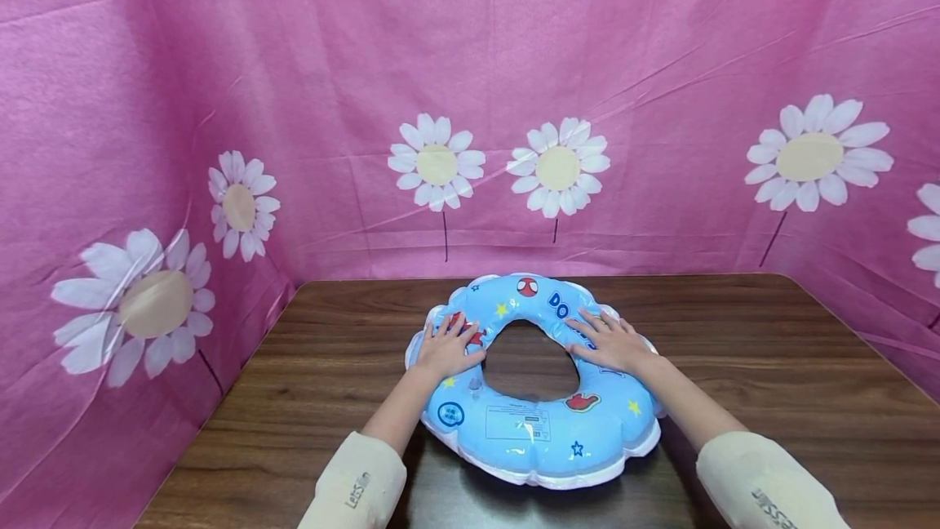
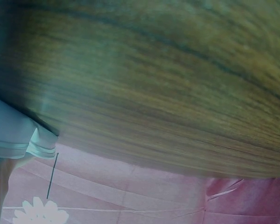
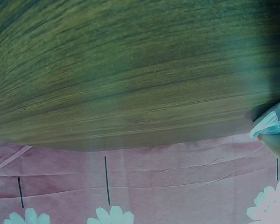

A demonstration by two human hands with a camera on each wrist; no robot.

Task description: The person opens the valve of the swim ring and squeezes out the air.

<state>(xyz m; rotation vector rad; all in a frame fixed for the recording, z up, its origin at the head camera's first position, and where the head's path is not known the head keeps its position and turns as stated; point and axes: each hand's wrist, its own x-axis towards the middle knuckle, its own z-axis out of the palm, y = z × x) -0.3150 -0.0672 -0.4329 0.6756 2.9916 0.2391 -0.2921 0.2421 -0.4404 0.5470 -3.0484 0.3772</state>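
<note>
A blue inflated swim ring (image 1: 507,423) with a white scalloped edge lies on the wooden table (image 1: 330,366). Red cartoon pictures, yellow stars and lettering are printed on it. My left hand (image 1: 446,349) rests on the ring's left side with the fingers spread and pointing away. On the opposite side, my right hand (image 1: 613,344) lies on top of the ring, its fingers extended over the printed letters. A small clear valve (image 1: 475,384) sits near the left hand's thumb. Each wrist view catches a bit of the ring's pale edge (image 2: 23,135) at the side.
Pink cloth (image 1: 470,39) printed with white daisies hangs behind the table and along both sides. The table's far edge (image 1: 367,281) runs close to the back cloth. Both forearms wear cream sleeves (image 1: 360,484).
</note>
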